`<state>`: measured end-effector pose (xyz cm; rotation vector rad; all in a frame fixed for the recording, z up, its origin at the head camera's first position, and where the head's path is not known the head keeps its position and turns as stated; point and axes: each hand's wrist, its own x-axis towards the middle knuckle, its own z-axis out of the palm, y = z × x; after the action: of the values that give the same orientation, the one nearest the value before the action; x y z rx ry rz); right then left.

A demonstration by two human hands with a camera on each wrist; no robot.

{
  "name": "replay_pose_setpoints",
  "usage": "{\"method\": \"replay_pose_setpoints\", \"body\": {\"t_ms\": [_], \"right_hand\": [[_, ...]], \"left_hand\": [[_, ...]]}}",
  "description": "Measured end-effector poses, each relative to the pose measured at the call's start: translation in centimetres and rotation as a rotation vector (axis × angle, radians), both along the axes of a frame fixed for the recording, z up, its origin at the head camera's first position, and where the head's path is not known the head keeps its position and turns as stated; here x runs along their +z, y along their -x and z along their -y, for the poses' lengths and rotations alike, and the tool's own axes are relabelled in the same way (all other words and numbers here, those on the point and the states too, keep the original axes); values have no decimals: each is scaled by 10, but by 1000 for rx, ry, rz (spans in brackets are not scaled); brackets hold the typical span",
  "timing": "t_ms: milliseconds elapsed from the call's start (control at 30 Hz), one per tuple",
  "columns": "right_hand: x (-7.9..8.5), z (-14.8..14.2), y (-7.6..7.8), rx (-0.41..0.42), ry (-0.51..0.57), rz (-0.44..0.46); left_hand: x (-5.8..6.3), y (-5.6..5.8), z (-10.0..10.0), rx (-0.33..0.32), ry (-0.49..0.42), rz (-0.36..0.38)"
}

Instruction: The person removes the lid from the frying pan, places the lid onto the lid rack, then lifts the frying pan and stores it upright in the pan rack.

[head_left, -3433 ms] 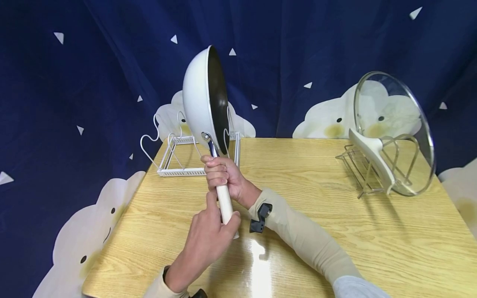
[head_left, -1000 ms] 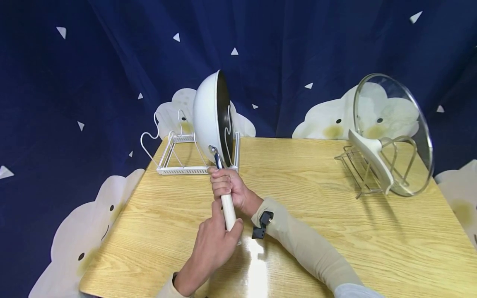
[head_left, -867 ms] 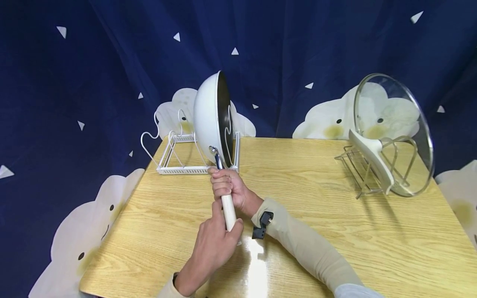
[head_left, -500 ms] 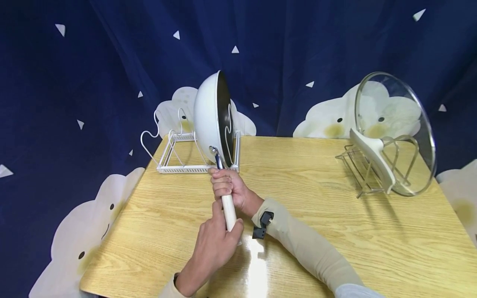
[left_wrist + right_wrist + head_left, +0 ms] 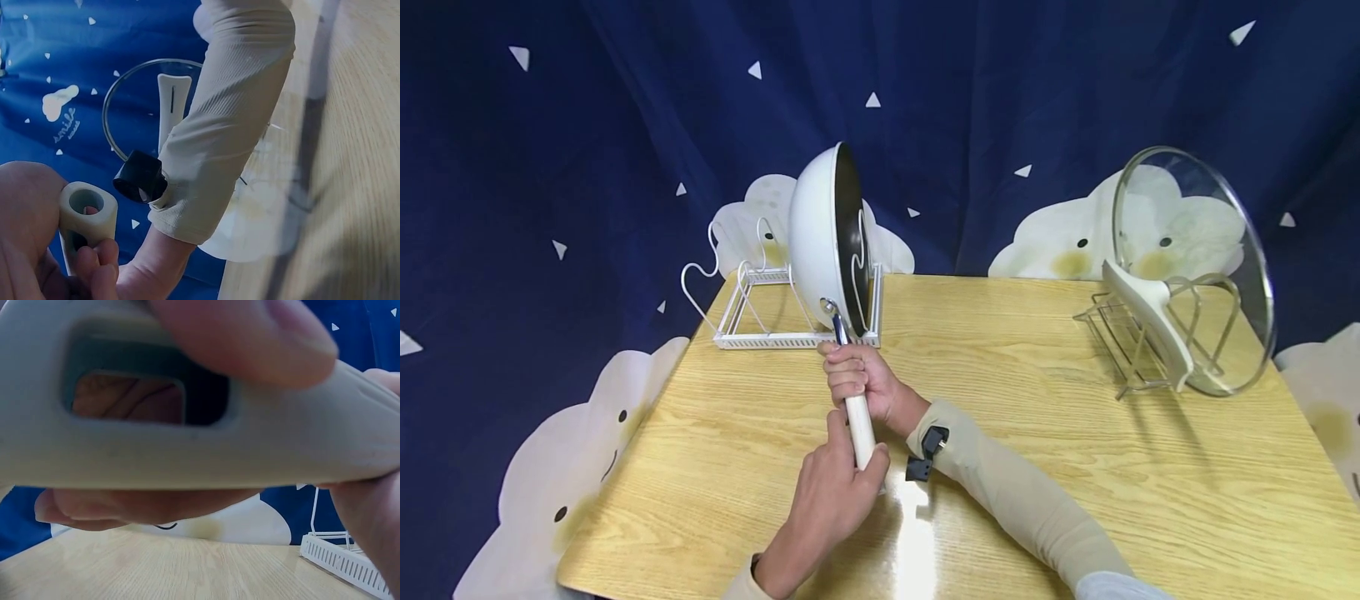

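A white wok (image 5: 815,237) with a dark interior stands on edge among the wires of a white pot rack (image 5: 775,342), its open side facing right. Its pale handle (image 5: 861,429) slopes down toward me. Just below the metal neck, my right hand (image 5: 859,379) grips the handle with curled fingers. Lower down, my left hand (image 5: 835,487) holds the handle's end between thumb and fingers. The left wrist view shows the hollow handle end (image 5: 90,212) in the left hand. In the right wrist view, the left thumb (image 5: 250,337) lies over the slotted handle (image 5: 144,456).
At the right, a glass lid (image 5: 1187,200) with a white handle (image 5: 1150,312) leans in a metal wire stand (image 5: 1123,354). Both racks stand on a wooden table (image 5: 985,358). A dark blue curtain (image 5: 962,100) with white cloud figures hangs behind it.
Since the oldest frame, both hands have lowered the wok and shifted it slightly right, down among the rack's wires. Over the last second, wok and hands have hardly moved.
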<state>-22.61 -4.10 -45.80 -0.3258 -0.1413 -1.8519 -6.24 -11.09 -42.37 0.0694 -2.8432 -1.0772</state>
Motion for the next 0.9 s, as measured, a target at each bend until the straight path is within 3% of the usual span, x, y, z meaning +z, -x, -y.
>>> {"method": "replay_pose_setpoints", "body": {"t_ms": [567, 900], "right_hand": [[-8, 1, 2, -49, -74, -42], [-16, 5, 5, -83, -129, -115]], "left_hand": [[-12, 2, 2, -2, 14, 0], [-21, 2, 7, -1, 10, 13]]}}
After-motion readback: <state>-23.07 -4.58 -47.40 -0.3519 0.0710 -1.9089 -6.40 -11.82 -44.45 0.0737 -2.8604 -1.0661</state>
